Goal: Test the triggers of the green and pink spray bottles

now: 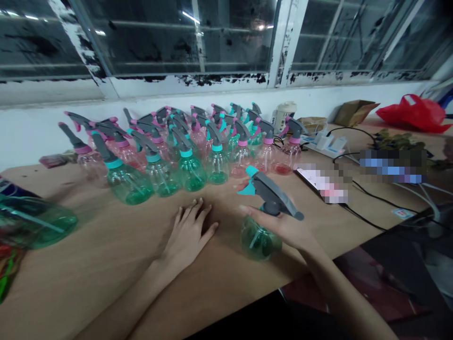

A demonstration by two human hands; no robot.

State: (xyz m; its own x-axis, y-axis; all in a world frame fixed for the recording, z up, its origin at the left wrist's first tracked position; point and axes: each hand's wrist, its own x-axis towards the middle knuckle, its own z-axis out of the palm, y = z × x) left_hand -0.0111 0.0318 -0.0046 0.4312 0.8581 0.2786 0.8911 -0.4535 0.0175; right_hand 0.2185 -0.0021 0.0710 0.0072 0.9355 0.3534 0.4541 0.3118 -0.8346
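My right hand (283, 229) is wrapped around the neck of a green spray bottle (260, 241) with a grey trigger head and teal nozzle (272, 191), holding it just above the wooden table (106, 255). Flat on the table to its left lies my left hand (189, 231), fingers stretched out and holding nothing. Behind both hands stand several green and pink spray bottles (184, 151) in rows with grey trigger heads.
A green bottle lies on its side at the left edge (35, 226). A phone (320, 182), cables, a power strip (327, 144), a cardboard box (354, 112) and a red bag (414, 113) fill the right side. Windows run along the back wall.
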